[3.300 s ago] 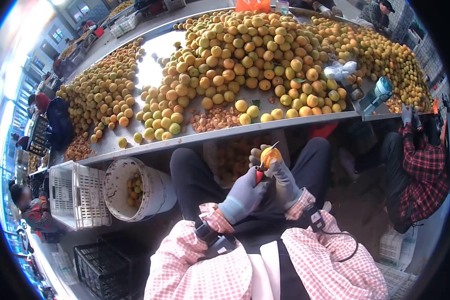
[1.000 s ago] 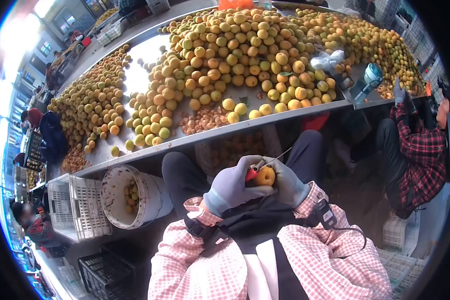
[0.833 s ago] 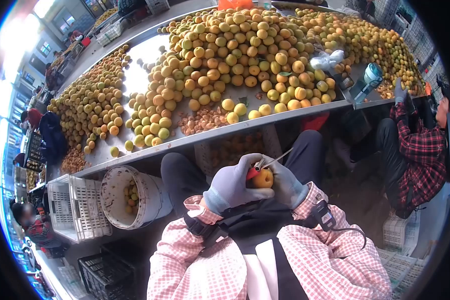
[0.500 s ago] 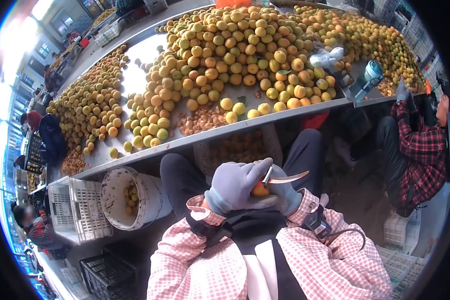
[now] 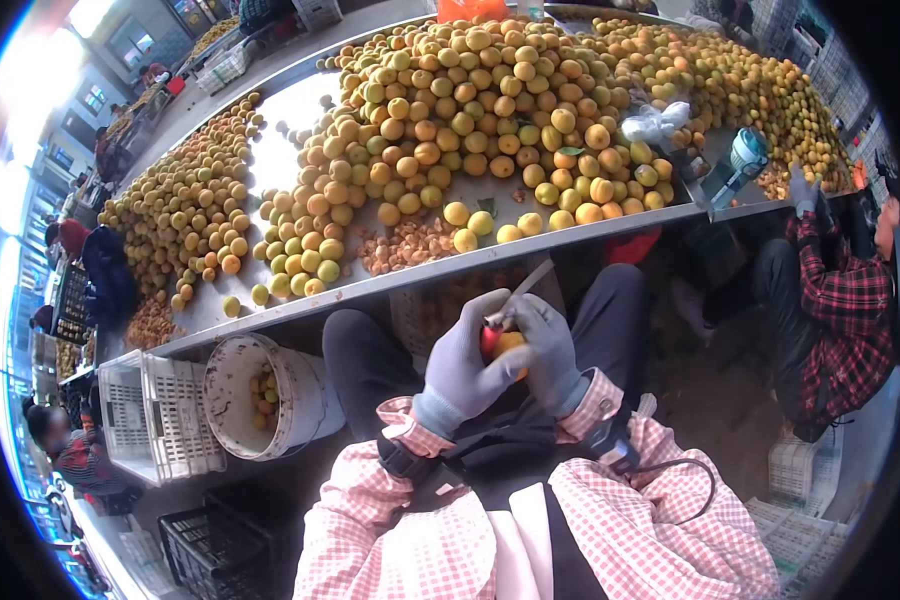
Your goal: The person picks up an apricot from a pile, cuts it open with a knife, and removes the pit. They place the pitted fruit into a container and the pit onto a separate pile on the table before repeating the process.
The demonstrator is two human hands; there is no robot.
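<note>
My gloved left hand is closed around a small knife, its blade pointing up and away to the right. A red part, apparently the handle, shows beside the left fingers. My gloved right hand has its fingers curled around an apricot, which sits between both hands and is partly covered by them. Both hands are close together above my lap, in front of the table's edge. A crate with fruit stands under the table between my knees, partly hidden.
Heaped apricots cover much of the metal table, with a pile of pits or scraps near its edge. A white bucket and white crates stand at left. A co-worker in a plaid shirt sits at right.
My hands have turned and opened outward, uncovering more of the apricot. The knife blade has swung from pointing right to pointing up and away. The co-worker's hand has shifted slightly.
</note>
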